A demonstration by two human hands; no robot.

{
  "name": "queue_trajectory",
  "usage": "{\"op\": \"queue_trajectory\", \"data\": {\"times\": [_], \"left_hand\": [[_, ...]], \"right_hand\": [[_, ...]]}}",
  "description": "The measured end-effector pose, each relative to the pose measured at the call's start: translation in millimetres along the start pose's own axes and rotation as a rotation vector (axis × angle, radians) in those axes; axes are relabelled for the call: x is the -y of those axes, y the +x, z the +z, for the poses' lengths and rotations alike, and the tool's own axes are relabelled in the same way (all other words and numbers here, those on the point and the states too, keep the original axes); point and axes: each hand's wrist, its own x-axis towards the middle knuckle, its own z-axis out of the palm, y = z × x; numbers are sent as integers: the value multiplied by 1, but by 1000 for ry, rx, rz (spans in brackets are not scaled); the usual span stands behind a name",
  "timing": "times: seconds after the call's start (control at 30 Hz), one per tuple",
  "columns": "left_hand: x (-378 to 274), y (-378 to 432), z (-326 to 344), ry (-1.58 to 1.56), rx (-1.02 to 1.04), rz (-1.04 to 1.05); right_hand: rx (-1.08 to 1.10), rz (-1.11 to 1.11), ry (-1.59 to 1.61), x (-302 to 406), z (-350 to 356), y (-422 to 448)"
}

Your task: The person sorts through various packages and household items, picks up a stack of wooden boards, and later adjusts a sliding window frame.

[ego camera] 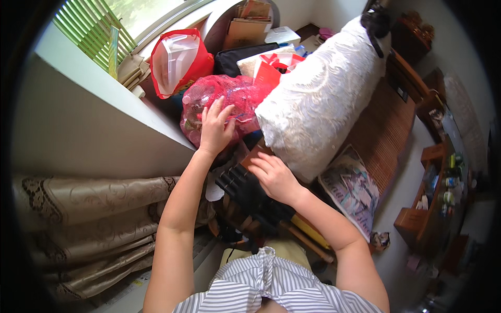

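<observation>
My left hand point(215, 127) is spread over a red mesh bag point(235, 90) stuffed with what look like clear plastic bottles. Its fingers are apart; whether they touch the mesh I cannot tell. Lower and to the right, my right hand point(276, 178) hovers with loosely bent fingers and nothing visible in it. Beneath it lies a black object with several tube-like parts point(238, 187), beside the brown edge of a wooden board point(252, 154). A large bundle in white patterned fabric point(313, 98) rises just beyond my right hand.
A red bag holding white plastic pieces point(176, 58), a black case point(242, 56) and cardboard point(248, 31) stand beyond the mesh bag. A beige curtain point(105, 211) hangs at left. To the right are a printed cushion point(352, 187), a woven mat point(379, 125) and a wooden shelf point(424, 203).
</observation>
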Motion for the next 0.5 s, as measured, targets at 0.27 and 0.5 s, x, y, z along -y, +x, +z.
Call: {"op": "queue_trajectory", "data": {"times": [0.27, 0.5], "left_hand": [[-132, -105, -3, -332, 125, 504], [-220, -243, 18, -543, 652, 782]], "right_hand": [[271, 360, 7, 95, -30, -174], [77, 765, -5, 185, -21, -302]]}}
